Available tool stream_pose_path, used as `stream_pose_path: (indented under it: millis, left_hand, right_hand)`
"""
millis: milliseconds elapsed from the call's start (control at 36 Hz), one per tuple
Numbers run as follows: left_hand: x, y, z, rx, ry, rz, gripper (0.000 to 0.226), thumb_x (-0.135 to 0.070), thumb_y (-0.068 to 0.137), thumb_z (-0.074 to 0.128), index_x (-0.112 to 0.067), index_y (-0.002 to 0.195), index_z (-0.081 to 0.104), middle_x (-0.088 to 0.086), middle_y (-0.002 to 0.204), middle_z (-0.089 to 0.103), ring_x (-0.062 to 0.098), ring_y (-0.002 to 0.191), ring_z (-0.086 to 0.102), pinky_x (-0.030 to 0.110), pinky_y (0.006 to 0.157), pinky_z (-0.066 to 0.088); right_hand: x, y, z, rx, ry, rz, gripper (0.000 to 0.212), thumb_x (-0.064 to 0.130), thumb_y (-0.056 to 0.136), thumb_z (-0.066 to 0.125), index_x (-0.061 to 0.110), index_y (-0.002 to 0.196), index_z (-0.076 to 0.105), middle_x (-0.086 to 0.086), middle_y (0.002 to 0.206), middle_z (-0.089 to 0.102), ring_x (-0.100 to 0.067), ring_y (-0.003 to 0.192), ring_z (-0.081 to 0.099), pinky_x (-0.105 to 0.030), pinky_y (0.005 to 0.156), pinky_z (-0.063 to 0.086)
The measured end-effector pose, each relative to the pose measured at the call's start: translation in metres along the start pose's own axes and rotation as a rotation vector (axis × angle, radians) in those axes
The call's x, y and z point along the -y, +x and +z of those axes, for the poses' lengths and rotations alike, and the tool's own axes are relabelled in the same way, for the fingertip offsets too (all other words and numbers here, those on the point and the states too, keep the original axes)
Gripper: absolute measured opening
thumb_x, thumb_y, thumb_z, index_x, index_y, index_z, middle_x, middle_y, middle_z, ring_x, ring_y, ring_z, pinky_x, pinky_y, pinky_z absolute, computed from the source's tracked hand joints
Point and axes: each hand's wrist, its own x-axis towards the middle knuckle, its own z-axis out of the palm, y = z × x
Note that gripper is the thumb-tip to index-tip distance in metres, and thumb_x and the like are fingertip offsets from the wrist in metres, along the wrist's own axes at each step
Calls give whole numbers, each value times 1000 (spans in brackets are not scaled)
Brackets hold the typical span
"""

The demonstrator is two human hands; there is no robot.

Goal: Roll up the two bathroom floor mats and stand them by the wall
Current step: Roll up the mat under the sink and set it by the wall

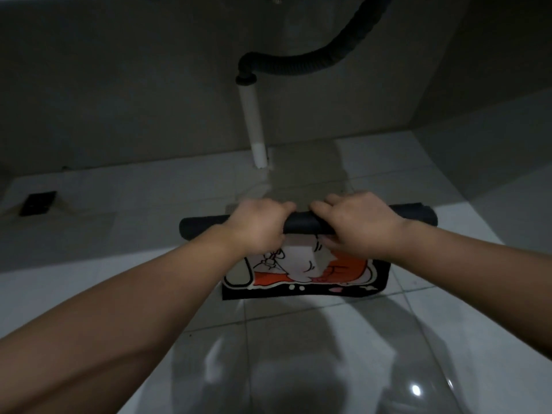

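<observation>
A floor mat (301, 276) with a black border and an orange and white cartoon print lies on the tiled floor. Its far part is wound into a dark roll (304, 224) lying crosswise. My left hand (257, 225) grips the roll left of its middle, fingers curled over the top. My right hand (358, 222) grips it right of the middle in the same way. The flat printed part reaches toward me from under the roll. A second mat is not in view.
A white drain pipe (252, 121) rises from the floor by the back wall, joined to a black corrugated hose (316, 62). A dark floor drain (38, 203) sits at the left. A damp patch (307, 177) marks the tiles behind the roll. Glossy tiles reflect light near me.
</observation>
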Motion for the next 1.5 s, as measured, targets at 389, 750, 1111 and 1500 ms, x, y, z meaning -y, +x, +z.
stream_pose_path:
  millis: [389, 750, 1111, 1500]
  left_hand:
    - [-2, 6, -6, 145, -173, -29, 35, -31, 63, 71, -27, 90, 48, -5, 80, 59, 16, 68, 56, 30, 53, 44]
    - [-5, -7, 0, -249, 249, 165, 25, -19, 72, 62, -19, 95, 50, 1, 86, 61, 25, 73, 59, 30, 53, 26]
    - [6, 1, 1, 205, -259, -56, 41, -23, 61, 74, -29, 94, 50, -3, 84, 60, 16, 72, 58, 30, 58, 48]
    - [-4, -4, 4, -401, 228, 237, 25, -19, 65, 69, -17, 85, 55, 2, 74, 62, 27, 62, 59, 29, 49, 33]
  right_hand:
    - [-4, -5, 5, -89, -112, -64, 25, 15, 72, 61, 15, 94, 49, -4, 71, 55, -27, 52, 52, -29, 42, 27]
    - [-13, 9, -6, 414, 456, 204, 49, 54, 63, 67, 32, 104, 52, 6, 85, 63, -15, 73, 60, -32, 63, 52]
    - [2, -6, 1, -111, -179, -129, 20, 12, 75, 57, 13, 94, 49, -6, 74, 56, -27, 55, 53, -32, 44, 27]
    - [-19, 9, -1, 501, 769, 259, 36, 39, 63, 78, 30, 88, 54, 8, 83, 64, -8, 73, 63, -27, 63, 51]
